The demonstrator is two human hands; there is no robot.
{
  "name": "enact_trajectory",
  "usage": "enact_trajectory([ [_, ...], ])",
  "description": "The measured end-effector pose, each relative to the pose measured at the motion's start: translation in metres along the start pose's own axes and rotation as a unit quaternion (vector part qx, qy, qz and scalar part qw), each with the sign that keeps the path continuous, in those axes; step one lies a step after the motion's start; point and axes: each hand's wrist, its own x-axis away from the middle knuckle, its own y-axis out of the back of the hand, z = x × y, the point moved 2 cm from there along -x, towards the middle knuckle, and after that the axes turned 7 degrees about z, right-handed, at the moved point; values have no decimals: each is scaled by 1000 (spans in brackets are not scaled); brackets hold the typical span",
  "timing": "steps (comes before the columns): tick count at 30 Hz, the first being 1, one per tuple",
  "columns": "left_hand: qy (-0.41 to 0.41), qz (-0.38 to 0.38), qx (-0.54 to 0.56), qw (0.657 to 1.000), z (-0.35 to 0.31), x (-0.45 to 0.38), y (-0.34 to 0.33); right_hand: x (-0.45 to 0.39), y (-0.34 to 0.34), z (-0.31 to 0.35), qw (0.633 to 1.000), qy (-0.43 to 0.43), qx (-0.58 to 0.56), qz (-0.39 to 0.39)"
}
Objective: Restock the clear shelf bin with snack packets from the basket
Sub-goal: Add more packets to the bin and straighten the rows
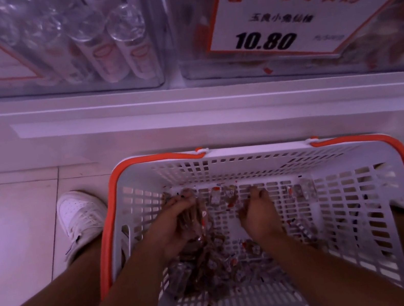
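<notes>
A white plastic basket (pixel 349 181) with an orange rim stands on the floor below me. Small clear snack packets (pixel 207 265) with brown contents and red marks lie scattered over its bottom. My left hand (pixel 178 224) is inside the basket and grips a bunch of these packets. My right hand (pixel 258 210) is beside it, fingers curled down onto packets on the basket floor; whether it holds any I cannot tell. The clear shelf bin (pixel 288 67) with the 10.80 price card sits above, at the upper right.
A second clear bin (pixel 100 44) with tube-shaped packages stands to the left of the first. A white shelf ledge (pixel 163 122) runs between the bins and the basket. My white shoe (pixel 80 217) rests on the tiled floor left of the basket.
</notes>
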Motion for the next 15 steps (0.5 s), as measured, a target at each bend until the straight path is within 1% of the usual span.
enact_trajectory([
  [1,-8,0,1,1000,-1,-2,-2,-2,0,0,997,-3,-74,-19],
  [2,-14,-8,1,1000,-2,-4,-4,-3,0,2,985,-27,-167,-39],
  [3,-19,-22,5,1000,-3,-7,-5,-4,1,5,960,-54,-271,-55],
  [4,-21,-34,13,999,-4,-9,-5,-5,1,11,931,-74,-351,-62],
  [5,-23,-39,17,999,-4,-12,-6,-7,1,18,907,-79,-408,-67],
  [6,-25,-41,15,999,-5,-12,-6,-11,0,26,907,-77,-409,-60],
  [7,-27,-42,12,999,-6,-12,-7,-14,-2,35,917,-76,-389,-51],
  [8,-30,-47,9,998,-6,-11,-6,-16,-4,42,927,-90,-360,-49],
  [11,-45,-78,-7,996,-9,-6,0,-20,-15,55,939,-152,-301,-72],
  [13,-59,-93,-11,994,-9,-5,3,-21,-21,61,948,-180,-258,-46],
  [15,-69,-102,-18,992,-9,-6,4,-19,-24,66,954,-190,-233,-13],
])
